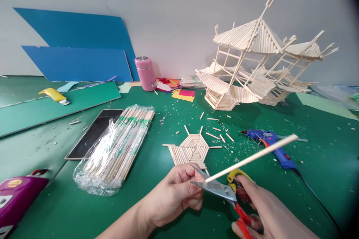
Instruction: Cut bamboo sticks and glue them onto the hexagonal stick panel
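Note:
My left hand [179, 188] is closed, pinching the near end of a pale wooden stick [252, 157] that slants up to the right. Fingers of my right hand [260, 201] go through the red and yellow handles of a pair of scissors [221, 190]. The parted blades lie on either side of the stick, close to my left fingertips. Just beyond my left hand, a web-shaped panel of short sticks [193, 145] rests on the green table, its near edge hidden by the hand. Several cut stick pieces [220, 134] are scattered behind it.
A pavilion model of sticks [246, 63] stands at the back right. On the right lies a blue glue gun [269, 140] with its cord. Packaged sticks [123, 142] overlap a black phone [95, 134] on the left. Further back are a pink flask [146, 74] and a yellow cutter [54, 95].

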